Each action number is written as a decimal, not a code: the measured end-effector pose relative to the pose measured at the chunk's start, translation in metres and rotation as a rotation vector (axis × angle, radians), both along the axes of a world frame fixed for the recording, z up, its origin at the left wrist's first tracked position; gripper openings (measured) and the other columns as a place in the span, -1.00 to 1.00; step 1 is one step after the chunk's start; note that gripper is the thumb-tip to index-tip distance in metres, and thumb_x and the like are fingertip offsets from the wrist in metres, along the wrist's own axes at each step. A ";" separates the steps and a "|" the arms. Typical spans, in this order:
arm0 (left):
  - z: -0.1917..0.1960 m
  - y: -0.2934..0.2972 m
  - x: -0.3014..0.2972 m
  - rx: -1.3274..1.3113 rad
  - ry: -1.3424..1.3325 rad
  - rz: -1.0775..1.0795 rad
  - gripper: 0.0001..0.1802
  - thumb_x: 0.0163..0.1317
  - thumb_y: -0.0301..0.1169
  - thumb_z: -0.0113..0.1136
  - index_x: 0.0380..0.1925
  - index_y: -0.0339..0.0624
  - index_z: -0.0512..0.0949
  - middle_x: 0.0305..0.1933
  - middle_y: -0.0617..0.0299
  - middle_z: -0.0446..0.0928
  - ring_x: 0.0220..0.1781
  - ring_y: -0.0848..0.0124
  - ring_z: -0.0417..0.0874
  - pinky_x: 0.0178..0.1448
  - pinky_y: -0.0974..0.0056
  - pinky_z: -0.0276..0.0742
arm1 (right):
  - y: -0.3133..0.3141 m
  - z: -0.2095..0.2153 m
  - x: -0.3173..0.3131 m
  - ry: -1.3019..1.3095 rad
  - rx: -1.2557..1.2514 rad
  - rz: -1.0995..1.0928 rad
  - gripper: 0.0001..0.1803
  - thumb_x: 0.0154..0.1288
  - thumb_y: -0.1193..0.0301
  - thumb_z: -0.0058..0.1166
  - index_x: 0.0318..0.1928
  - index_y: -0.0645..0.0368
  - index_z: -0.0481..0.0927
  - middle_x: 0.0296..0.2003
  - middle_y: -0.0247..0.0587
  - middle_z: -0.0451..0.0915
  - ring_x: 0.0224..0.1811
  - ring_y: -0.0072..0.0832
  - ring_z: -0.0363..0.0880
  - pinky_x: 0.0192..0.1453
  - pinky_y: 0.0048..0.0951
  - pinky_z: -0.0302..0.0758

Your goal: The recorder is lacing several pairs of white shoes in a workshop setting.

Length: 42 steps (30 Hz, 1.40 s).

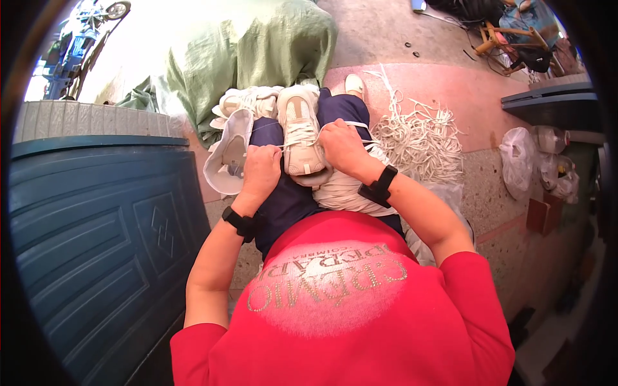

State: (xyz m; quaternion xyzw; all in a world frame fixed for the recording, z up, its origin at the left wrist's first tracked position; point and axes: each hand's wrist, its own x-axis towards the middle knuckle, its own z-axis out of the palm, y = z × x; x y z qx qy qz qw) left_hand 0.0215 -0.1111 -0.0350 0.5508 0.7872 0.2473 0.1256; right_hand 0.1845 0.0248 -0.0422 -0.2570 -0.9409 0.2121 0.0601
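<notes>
Grip of left hand (260, 171): head view, thumb and fingers pinched together on a thin white lace (287, 146), just left of the shoe's near end.
Grip of right hand (346, 149): fingers curled closed on white lace, just right of the shoe; cannot tell whether both hands have the same strand.
Shoe: beige and off-white lace-up sneaker (297, 109), on dark blue trousers (267, 134), toe pointing away from the wearer, lacing upward.
Pale shoe: off-white, open-topped shoe (217, 168), left of the sneaker.
More footwear: cluster of off-white shoes (252, 103), beyond and left of it.
Lap laces: bundle of white strands (351, 196), right of its near end.
Floor laces: loose heap of flat off-white strands (425, 145), well to its right.
Cover: draped, wrinkled pale green sheet (283, 48), beyond it.
Door: dark blue panelled door (106, 238), far left of it.
</notes>
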 end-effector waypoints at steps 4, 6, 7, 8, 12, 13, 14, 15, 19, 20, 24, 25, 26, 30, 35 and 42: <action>0.003 0.011 0.002 0.017 0.160 -0.036 -0.87 0.08 -0.42 0.05 -0.50 -0.20 0.55 -0.46 0.14 0.52 -0.26 0.14 0.43 -0.20 0.11 0.38 | 0.002 0.003 -0.002 -0.065 0.065 -0.029 -0.83 -0.04 0.48 -0.06 -0.41 0.22 0.57 -0.32 -0.18 0.51 -0.15 -0.28 0.40 -0.11 -0.22 0.32; 0.006 0.014 0.004 -0.002 0.189 -0.046 -0.87 0.07 -0.40 0.04 -0.52 -0.17 0.55 -0.45 0.15 0.51 -0.28 0.16 0.42 -0.22 0.14 0.38 | 0.004 0.001 -0.004 -0.062 0.063 0.012 -0.83 -0.04 0.47 -0.05 -0.41 0.20 0.57 -0.32 -0.19 0.51 -0.15 -0.29 0.40 -0.12 -0.21 0.32; 0.006 0.016 0.003 0.001 0.191 -0.047 -0.87 0.07 -0.40 0.04 -0.52 -0.17 0.55 -0.45 0.15 0.51 -0.28 0.16 0.42 -0.22 0.14 0.38 | 0.005 0.001 -0.005 -0.062 0.060 0.051 -0.84 -0.03 0.46 -0.04 -0.41 0.19 0.58 -0.33 -0.20 0.51 -0.15 -0.29 0.41 -0.12 -0.21 0.33; 0.007 0.018 0.001 -0.058 0.252 -0.083 -0.88 0.06 -0.40 0.05 -0.53 -0.16 0.55 -0.48 0.16 0.50 -0.28 0.17 0.42 -0.24 0.14 0.38 | 0.005 0.001 -0.005 -0.058 0.065 0.049 -0.84 -0.03 0.46 -0.04 -0.41 0.19 0.58 -0.33 -0.20 0.51 -0.15 -0.29 0.41 -0.12 -0.21 0.33; 0.009 0.023 -0.004 -0.042 0.387 -0.220 -0.90 0.01 -0.38 0.10 -0.55 -0.13 0.54 -0.54 0.20 0.47 -0.32 0.21 0.43 -0.29 0.14 0.34 | 0.003 0.006 -0.009 -0.087 0.099 0.021 -0.86 -0.03 0.47 -0.01 -0.40 0.12 0.58 -0.36 -0.26 0.47 -0.18 -0.30 0.42 -0.14 -0.24 0.36; 0.009 0.022 -0.004 -0.026 0.405 -0.213 -0.90 0.01 -0.38 0.10 -0.55 -0.13 0.54 -0.54 0.20 0.47 -0.32 0.21 0.43 -0.29 0.14 0.34 | 0.002 0.006 -0.008 -0.075 0.098 -0.002 -0.86 -0.04 0.48 0.00 -0.41 0.12 0.58 -0.37 -0.26 0.46 -0.18 -0.30 0.42 -0.14 -0.24 0.36; 0.009 0.020 -0.003 -0.017 0.285 -0.119 -0.90 0.00 -0.37 0.12 -0.55 -0.13 0.54 -0.55 0.21 0.47 -0.32 0.22 0.42 -0.29 0.14 0.33 | -0.001 0.006 -0.005 0.013 0.128 -0.051 -0.88 -0.07 0.48 0.01 -0.45 0.12 0.57 -0.39 -0.27 0.45 -0.20 -0.32 0.42 -0.17 -0.26 0.37; 0.010 0.018 0.000 -0.007 0.163 -0.031 -0.90 -0.02 -0.36 0.14 -0.55 -0.12 0.55 -0.56 0.23 0.47 -0.32 0.24 0.42 -0.29 0.15 0.32 | -0.002 0.003 -0.004 0.056 0.181 -0.087 -0.91 -0.09 0.47 0.02 -0.48 0.12 0.56 -0.40 -0.27 0.45 -0.22 -0.33 0.41 -0.18 -0.28 0.34; 0.014 0.007 0.027 -0.013 0.274 0.079 -0.82 -0.01 -0.30 0.19 -0.44 -0.15 0.56 -0.46 0.22 0.52 -0.25 0.25 0.43 -0.26 0.15 0.31 | -0.009 0.007 0.000 -0.031 0.220 -0.061 -0.91 -0.04 0.40 0.04 -0.50 0.12 0.56 -0.42 -0.27 0.46 -0.22 -0.34 0.39 -0.15 -0.28 0.28; 0.015 0.005 0.033 -0.037 0.270 0.090 -0.81 0.00 -0.32 0.18 -0.41 -0.18 0.56 -0.42 0.19 0.53 -0.23 0.23 0.44 -0.23 0.15 0.34 | -0.013 0.006 0.002 -0.009 0.237 -0.083 -0.81 -0.02 0.26 0.07 -0.51 0.12 0.55 -0.46 -0.27 0.46 -0.23 -0.34 0.40 -0.17 -0.27 0.27; 0.000 0.004 0.027 0.065 0.035 0.081 -0.77 0.00 -0.37 0.15 -0.35 -0.26 0.55 -0.35 0.11 0.55 -0.19 0.16 0.46 -0.14 0.14 0.40 | -0.019 0.008 0.007 -0.020 0.152 -0.093 -0.70 0.04 0.15 0.07 -0.46 0.16 0.52 -0.45 -0.23 0.47 -0.25 -0.31 0.41 -0.20 -0.23 0.26; 0.001 0.005 0.026 0.074 -0.014 0.087 -0.79 0.00 -0.44 0.14 -0.36 -0.33 0.55 -0.35 0.04 0.55 -0.24 0.13 0.45 -0.09 0.15 0.37 | -0.018 0.006 0.008 -0.019 0.103 -0.096 -0.74 0.06 0.20 0.05 -0.44 0.16 0.52 -0.44 -0.22 0.47 -0.25 -0.30 0.41 -0.20 -0.23 0.27; 0.003 0.007 0.024 0.053 0.003 0.066 -0.80 0.00 -0.44 0.14 -0.36 -0.31 0.55 -0.36 0.06 0.55 -0.25 0.13 0.45 -0.10 0.16 0.37 | -0.013 -0.002 0.009 0.050 0.061 -0.094 -0.81 0.08 0.29 0.01 -0.43 0.17 0.51 -0.43 -0.21 0.46 -0.25 -0.27 0.40 -0.22 -0.23 0.29; 0.024 0.025 0.009 0.046 0.108 0.011 -0.89 0.04 -0.42 0.11 -0.45 -0.21 0.55 -0.40 0.09 0.54 -0.30 0.12 0.47 -0.18 0.18 0.40 | -0.008 -0.007 0.012 0.194 -0.078 -0.123 -0.87 0.07 0.40 -0.02 -0.39 0.14 0.55 -0.42 -0.17 0.48 -0.25 -0.22 0.41 -0.20 -0.17 0.32; 0.030 0.104 0.005 -0.172 -0.581 -0.052 -0.77 0.19 -0.39 -0.04 -0.35 -0.37 0.51 -0.45 0.12 0.54 -0.71 0.39 0.49 -0.62 0.34 0.38 | -0.007 -0.021 0.010 0.361 -0.134 -0.138 -0.87 0.05 0.42 0.00 -0.41 0.17 0.58 -0.44 -0.11 0.50 -0.30 -0.16 0.43 -0.19 -0.20 0.36; 0.016 0.140 0.015 -0.721 -0.850 -0.175 -0.56 0.02 -0.52 0.15 -0.05 -0.35 0.35 -0.58 0.25 0.43 -0.75 0.56 0.39 -0.75 0.46 0.26 | -0.014 -0.014 0.010 0.339 -0.196 -0.137 -0.85 0.05 0.47 0.00 -0.31 0.19 0.48 -0.46 -0.11 0.50 -0.29 -0.19 0.48 -0.18 -0.25 0.39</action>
